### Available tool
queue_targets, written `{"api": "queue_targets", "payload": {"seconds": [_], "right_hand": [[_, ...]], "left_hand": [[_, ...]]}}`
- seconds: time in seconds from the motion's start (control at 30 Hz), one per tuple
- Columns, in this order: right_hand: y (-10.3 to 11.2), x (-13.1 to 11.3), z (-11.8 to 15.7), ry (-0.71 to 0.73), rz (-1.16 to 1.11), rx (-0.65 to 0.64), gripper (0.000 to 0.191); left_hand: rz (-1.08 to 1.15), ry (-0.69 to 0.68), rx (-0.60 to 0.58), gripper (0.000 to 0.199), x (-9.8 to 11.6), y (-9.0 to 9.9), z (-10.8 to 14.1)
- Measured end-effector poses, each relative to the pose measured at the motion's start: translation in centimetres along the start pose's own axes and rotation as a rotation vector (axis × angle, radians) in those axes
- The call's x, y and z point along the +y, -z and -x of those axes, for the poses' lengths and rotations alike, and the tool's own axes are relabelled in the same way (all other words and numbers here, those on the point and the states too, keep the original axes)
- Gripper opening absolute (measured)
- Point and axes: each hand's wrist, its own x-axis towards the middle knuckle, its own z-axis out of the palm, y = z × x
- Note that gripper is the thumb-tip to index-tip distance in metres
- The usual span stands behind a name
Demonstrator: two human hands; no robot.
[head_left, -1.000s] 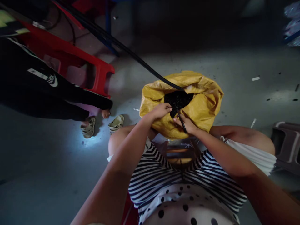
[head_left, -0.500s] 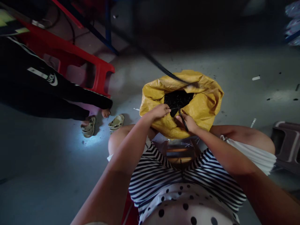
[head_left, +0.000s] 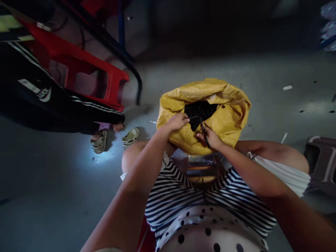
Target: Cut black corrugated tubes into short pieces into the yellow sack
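A yellow woven sack (head_left: 232,122) stands between my knees with its mouth rolled open. Many small black pieces (head_left: 203,107) lie inside it. My left hand (head_left: 177,122) is over the sack's left rim, its fingers pinching a thin dark strip (head_left: 193,117) that points right across the opening. At the front right of the mouth, my right hand (head_left: 213,139) grips black-handled scissors (head_left: 205,135). The scissor blades point up and away, close to the strip's free end. Whether they touch it I cannot tell.
To the left are a person's dark trouser leg (head_left: 86,110), a red plastic stool (head_left: 115,80) and pale clogs (head_left: 131,135). A dark bent cord (head_left: 138,82) hangs near that stool. Another stool (head_left: 321,157) stands at the right. White scraps (head_left: 287,87) dot the floor.
The dark cord has swung left, away from above the sack. The other person's leg has shifted slightly. My hands stay over the sack with only small movement.
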Motion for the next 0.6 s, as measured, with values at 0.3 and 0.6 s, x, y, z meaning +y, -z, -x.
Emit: {"api": "queue_targets", "payload": {"seconds": [0.3,0.6], "right_hand": [[-0.2,-1.0,0.6,-0.017,-0.167,0.005,0.055],[0.1,-1.4,0.3,-0.063,-0.154,-0.018,0.052]], "left_hand": [[0.02,-0.003,0.032,0.02,0.5,0.4,0.2],[0.098,-0.084,-0.102,0.018,0.9,-0.6,0.4]]}}
